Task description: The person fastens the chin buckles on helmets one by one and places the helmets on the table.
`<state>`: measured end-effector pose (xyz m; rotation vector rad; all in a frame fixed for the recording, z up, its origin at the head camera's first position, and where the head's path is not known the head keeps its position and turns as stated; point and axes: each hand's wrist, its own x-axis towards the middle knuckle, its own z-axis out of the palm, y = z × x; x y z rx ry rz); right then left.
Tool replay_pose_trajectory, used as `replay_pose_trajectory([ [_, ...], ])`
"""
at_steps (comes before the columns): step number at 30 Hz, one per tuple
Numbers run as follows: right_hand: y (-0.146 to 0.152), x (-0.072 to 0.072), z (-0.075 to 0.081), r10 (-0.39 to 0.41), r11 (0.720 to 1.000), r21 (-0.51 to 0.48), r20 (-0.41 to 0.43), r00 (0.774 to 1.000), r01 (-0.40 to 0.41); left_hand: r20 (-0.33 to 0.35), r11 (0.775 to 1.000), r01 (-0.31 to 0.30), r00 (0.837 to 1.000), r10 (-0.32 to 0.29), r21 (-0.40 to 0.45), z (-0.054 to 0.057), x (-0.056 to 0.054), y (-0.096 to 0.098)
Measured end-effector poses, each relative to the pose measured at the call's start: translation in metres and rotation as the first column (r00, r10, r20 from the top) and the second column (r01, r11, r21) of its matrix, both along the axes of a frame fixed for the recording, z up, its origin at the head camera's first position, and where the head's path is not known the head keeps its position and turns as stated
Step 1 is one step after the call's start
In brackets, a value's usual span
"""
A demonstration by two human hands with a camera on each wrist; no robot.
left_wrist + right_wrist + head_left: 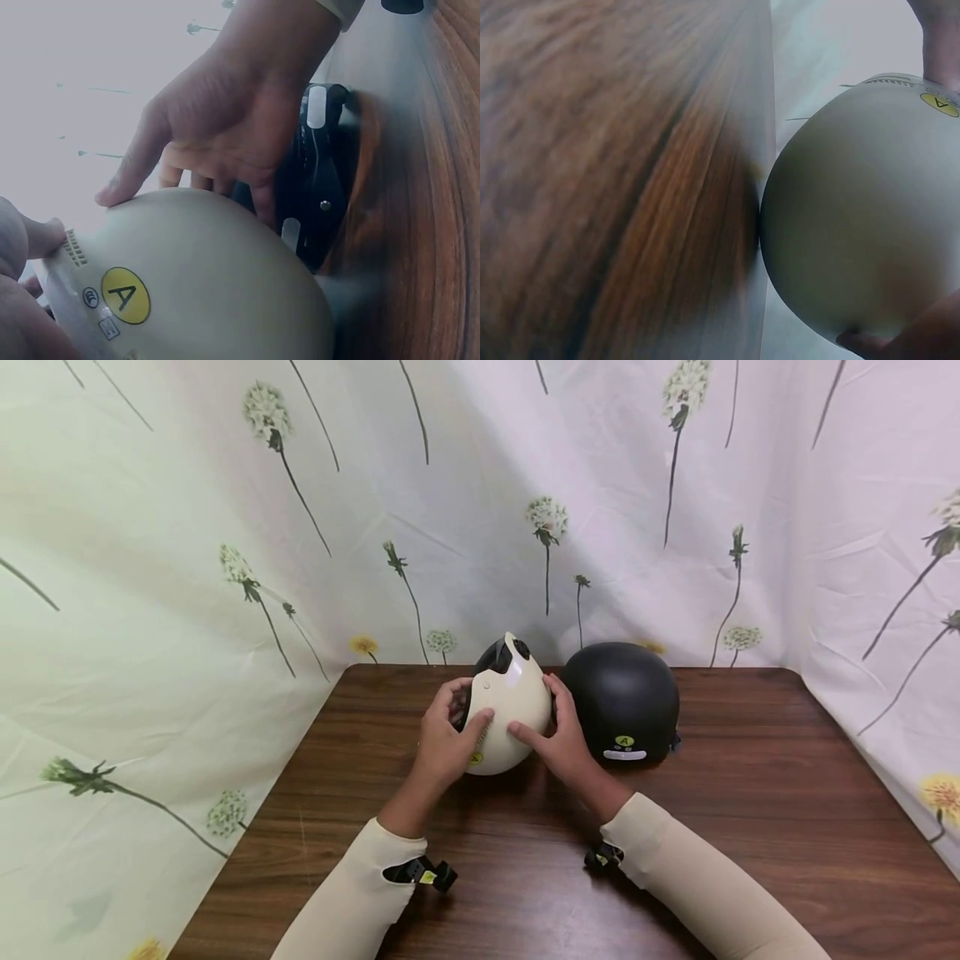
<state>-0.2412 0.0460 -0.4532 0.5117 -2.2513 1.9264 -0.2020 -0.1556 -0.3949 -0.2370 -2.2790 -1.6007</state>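
Note:
A cream helmet lies tilted between both hands, its dark-lined opening turned to the left and its pointed edge up. My left hand grips it at the left rim, thumb on the shell and fingers inside the opening. On the right side, my right hand holds the rounded shell, thumb in front and fingers behind. In the left wrist view a yellow "A" sticker shows near the rim vents. The shell's smooth curve fills much of the right wrist view, close to the tabletop.
A matte black helmet stands on the wooden table, just right of my right hand, with a yellow "A" sticker at its base. Flower-printed fabric hangs along the table's back and sides. Small black cameras sit at both wrists.

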Motion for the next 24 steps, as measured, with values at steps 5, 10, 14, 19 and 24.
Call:
replay_pose_trajectory([
  [5, -0.001, 0.0, -0.001, 0.016, 1.0, 0.003, 0.039, 0.999, -0.016, -0.004, 0.996, -0.011, 1.0, 0.011, 0.089, -0.004, -0.001, -0.001],
  [10, -0.001, -0.001, -0.004, 0.042, 0.999, -0.024, 0.08, 0.996, -0.04, 0.013, 0.98, -0.007, 1.0, 0.005, 0.197, -0.008, -0.003, -0.003],
  [14, 0.0, 0.0, -0.005, 0.056, 0.998, -0.04, 0.091, 0.994, -0.053, 0.012, 0.969, 0.012, 1.0, -0.015, 0.248, -0.009, -0.003, -0.002],
  [19, 0.001, 0.0, -0.007, 0.072, 0.996, -0.062, 0.087, 0.994, -0.067, 0.001, 0.945, 0.021, 1.0, -0.022, 0.327, -0.012, -0.004, -0.001],
  [24, 0.003, -0.002, -0.01, 0.069, 0.996, -0.055, 0.08, 0.994, -0.065, 0.012, 0.91, 0.006, 1.0, -0.012, 0.415, -0.014, -0.004, -0.001],
])
